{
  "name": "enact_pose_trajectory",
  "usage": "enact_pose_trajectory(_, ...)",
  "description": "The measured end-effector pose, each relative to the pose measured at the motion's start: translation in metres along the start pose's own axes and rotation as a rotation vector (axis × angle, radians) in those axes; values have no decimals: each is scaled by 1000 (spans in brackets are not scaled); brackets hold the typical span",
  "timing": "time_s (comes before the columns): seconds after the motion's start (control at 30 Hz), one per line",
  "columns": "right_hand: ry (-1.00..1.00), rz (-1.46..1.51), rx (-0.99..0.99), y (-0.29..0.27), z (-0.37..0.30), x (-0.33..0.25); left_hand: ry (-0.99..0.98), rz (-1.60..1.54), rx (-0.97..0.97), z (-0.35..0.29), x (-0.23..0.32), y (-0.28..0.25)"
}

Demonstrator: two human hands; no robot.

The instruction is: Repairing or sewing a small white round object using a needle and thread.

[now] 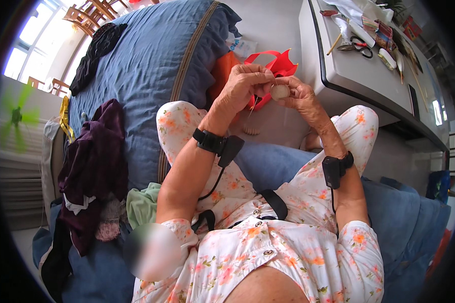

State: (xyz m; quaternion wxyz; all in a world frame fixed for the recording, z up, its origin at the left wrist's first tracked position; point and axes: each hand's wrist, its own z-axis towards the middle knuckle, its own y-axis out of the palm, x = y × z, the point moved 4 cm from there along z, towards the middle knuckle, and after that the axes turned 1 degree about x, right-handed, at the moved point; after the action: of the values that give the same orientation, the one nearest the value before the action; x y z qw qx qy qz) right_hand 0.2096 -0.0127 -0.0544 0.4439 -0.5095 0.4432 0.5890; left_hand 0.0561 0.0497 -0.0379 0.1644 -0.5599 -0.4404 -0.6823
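Both hands are raised close together in front of me, above my crossed legs. My right hand point(299, 95) grips a small round pale disc point(280, 92) between thumb and fingers. Beside it, my left hand point(247, 83) has its thumb and fingertips pinched together; whatever they hold is too small to make out. A thin dark line point(251, 109) hangs down below the left fingers, perhaps a thread or a thin stick. Behind the hands lies a bright red bag point(280, 64), partly hidden by them, with an orange item point(221, 73) to its left.
A blue-covered bed point(151, 65) stands on my left, with dark purple clothing point(93, 156) and a light green cloth point(144, 204) near me. At right, a pale table point(333, 68) carries scissors point(361, 45), packets and sticks. A green fan point(16, 117) stands far left.
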Motion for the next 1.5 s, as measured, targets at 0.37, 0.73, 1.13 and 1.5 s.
enact_pose_trajectory(0.37, -45, 314, -14, -11, -2, -2, 28, 224, 76, -1, -9, 3)
enact_pose_trajectory(0.73, -58, 246, 253, -24, 4, 0, -24, 412, -83, -11, -7, 32)
enact_pose_trajectory(1.13, 108, 34, -84, 3, -5, -10, 63, 276, 32, -4, 3, 4)
enact_pose_trajectory(1.5, 128, 43, -86, -4, -3, -1, 93, 421, 21, -3, 2, 6)
